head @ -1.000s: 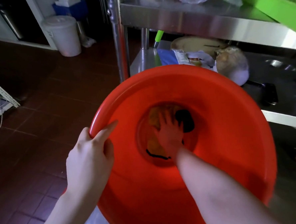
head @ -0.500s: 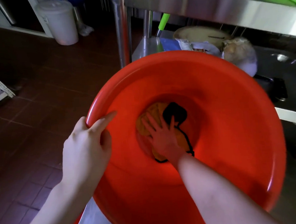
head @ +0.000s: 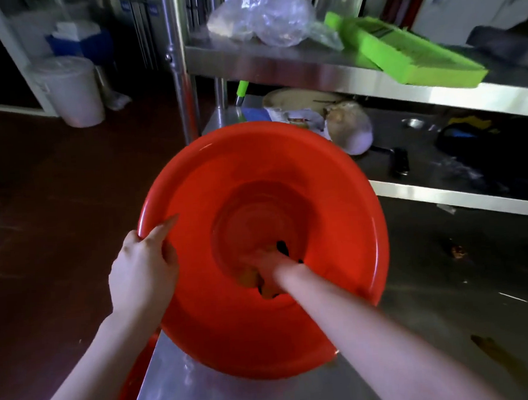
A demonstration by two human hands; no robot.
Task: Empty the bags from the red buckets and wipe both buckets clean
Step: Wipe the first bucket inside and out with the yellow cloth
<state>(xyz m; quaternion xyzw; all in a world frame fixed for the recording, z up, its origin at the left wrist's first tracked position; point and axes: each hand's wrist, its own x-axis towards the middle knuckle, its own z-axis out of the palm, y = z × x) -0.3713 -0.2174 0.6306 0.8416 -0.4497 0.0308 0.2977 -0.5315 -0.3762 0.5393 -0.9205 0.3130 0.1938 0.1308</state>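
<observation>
Left hand [head: 143, 269] is curled over the rim of the red bucket [head: 334, 211], tilted on the steel table [head: 181, 390]; inside, a yellow-and-black cloth [head: 248, 275] is pressed by the right hand [head: 265, 260] (grip blurred, cannot be told).

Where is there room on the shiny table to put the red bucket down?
Bare steel shows on the table on the near side of the red bucket, and to its right, apart from brown smears. The top shelf is crowded: a plastic bag and a green tray.
</observation>
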